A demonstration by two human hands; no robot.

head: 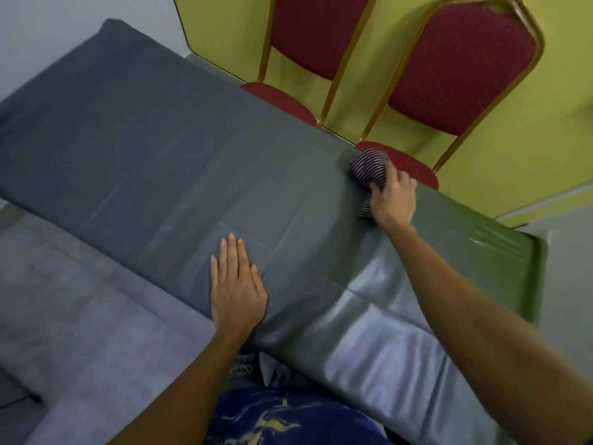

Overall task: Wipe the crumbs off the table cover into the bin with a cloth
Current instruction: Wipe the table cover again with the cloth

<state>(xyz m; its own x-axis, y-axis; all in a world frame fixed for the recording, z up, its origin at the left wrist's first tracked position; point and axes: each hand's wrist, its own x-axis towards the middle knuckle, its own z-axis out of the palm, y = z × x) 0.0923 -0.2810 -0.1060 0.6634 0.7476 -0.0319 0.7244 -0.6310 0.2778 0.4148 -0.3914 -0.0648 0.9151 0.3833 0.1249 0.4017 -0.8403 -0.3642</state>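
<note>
A grey plastic table cover [179, 162] lies over a long table that runs from upper left to lower right. My right hand [394, 200] grips a bunched black-and-white striped cloth [369, 170] and holds it on the cover at the far edge, near the right chair. My left hand [236, 284] lies flat on the cover at the near edge, fingers straight and together. I can make out no crumbs on the cover. No bin is in view.
Two red padded chairs with gold frames, one at the left [308, 43] and one at the right [462, 69], stand against a yellow-green wall behind the table's far edge. Grey floor [80, 316] lies to the left of the table.
</note>
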